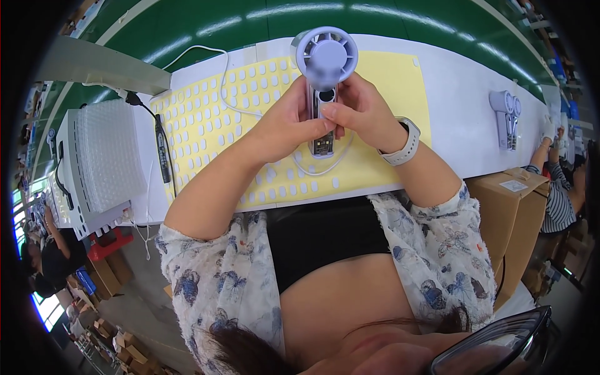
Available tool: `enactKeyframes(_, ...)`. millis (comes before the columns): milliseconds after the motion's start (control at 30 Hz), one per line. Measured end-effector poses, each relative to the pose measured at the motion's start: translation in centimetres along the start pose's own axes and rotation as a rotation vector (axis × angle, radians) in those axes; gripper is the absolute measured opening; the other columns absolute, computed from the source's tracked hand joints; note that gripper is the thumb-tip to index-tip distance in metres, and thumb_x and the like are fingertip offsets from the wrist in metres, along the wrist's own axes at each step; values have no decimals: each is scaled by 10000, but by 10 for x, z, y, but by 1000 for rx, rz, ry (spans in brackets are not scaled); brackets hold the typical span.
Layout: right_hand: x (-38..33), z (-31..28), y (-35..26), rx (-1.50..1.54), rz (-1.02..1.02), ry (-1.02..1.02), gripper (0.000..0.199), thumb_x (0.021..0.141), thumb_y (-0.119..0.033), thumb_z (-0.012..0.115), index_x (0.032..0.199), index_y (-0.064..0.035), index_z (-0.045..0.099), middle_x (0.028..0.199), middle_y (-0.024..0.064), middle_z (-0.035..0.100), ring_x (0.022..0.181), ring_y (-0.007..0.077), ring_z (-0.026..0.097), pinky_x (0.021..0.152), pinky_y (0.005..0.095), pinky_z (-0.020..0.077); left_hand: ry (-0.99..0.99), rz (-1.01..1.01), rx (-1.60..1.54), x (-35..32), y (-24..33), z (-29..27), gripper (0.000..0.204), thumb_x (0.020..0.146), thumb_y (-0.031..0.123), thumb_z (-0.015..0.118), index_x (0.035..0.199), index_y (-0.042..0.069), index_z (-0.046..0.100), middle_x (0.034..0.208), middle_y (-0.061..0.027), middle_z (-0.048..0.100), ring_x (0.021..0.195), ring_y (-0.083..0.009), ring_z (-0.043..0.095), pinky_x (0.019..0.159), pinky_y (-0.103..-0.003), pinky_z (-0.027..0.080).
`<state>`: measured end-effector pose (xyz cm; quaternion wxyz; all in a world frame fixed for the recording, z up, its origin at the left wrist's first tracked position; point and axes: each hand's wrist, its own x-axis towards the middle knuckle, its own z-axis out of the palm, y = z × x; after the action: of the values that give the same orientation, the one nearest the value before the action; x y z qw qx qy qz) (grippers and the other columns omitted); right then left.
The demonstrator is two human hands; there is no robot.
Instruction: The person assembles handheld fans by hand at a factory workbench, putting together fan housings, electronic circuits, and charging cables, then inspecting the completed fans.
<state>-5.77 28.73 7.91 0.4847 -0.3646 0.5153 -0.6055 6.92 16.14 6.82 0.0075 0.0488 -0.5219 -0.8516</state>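
Observation:
Both my hands hold a lavender handheld fan (pixel 328 57) upright over the table, its round head at the top. Its handle is uncovered, showing dark electronic parts inside. My left hand (pixel 289 119) grips the handle from the left, with the thumb on its front. From the right, my right hand (pixel 365 112) wraps round it, thumb pressed near the upper handle. Beneath lies a yellow sheet (pixel 390 75) with rows of small white oval pads (pixel 203 119). A white cable (pixel 223 81) runs across the sheet and loops below the fan.
More lavender fans (pixel 505 119) stand on the white table (pixel 456 106) at the right. A cardboard box (pixel 509 194) is by its right front edge. Left are a black pen-like tool (pixel 164 150) with a cord and a bubble-wrapped box (pixel 109 150). Other people sit at both sides.

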Motion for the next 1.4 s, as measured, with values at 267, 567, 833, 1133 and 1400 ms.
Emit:
enactKeyframes(267, 2, 1, 4, 7, 45, 40, 467, 857, -165, 651, 1221, 38, 440, 815, 43, 568, 552, 79, 529, 498, 218, 451, 12, -52, -133, 1, 0, -2, 440, 851, 57, 608, 1212, 1, 363, 1002, -120, 570, 868, -197, 626, 789, -338, 513)
enactKeyframes(567, 2, -1, 3, -4, 68, 25, 476, 858, -174, 654, 1230, 30, 439, 816, 41, 566, 561, 71, 524, 496, 217, 444, 23, -71, -97, 2, -1, -4, 452, 851, 59, 607, 1222, -8, 358, 1032, -124, 565, 894, -208, 635, 808, -333, 518)
enactKeyframes(833, 0, -4, -5, -42, 63, -20, 488, 853, -190, 672, 1237, 9, 446, 896, 41, 584, 592, 63, 513, 500, 201, 432, -24, -4, -41, 1, -1, -3, 515, 852, 83, 617, 1270, -16, 333, 1098, -120, 543, 953, -204, 626, 882, -345, 508)
enactKeyframes(1133, -1, -4, -3, -80, -21, -45, 496, 852, -192, 675, 1243, 3, 441, 989, 49, 570, 773, 81, 540, 618, 214, 460, -37, -9, 144, -1, 3, -5, 648, 814, 214, 700, 1303, 10, 326, 1144, -92, 529, 1080, -194, 551, 932, -329, 465)
enactKeyframes(1400, 7, -14, 6, -177, -282, 86, 543, 847, -215, 692, 1272, -3, 427, 1113, 82, 562, 980, 143, 557, 824, 290, 473, 239, 101, 422, 0, 3, 3, 681, 786, 189, 744, 1286, -9, 325, 1140, -126, 528, 1002, -182, 570, 828, -309, 502)
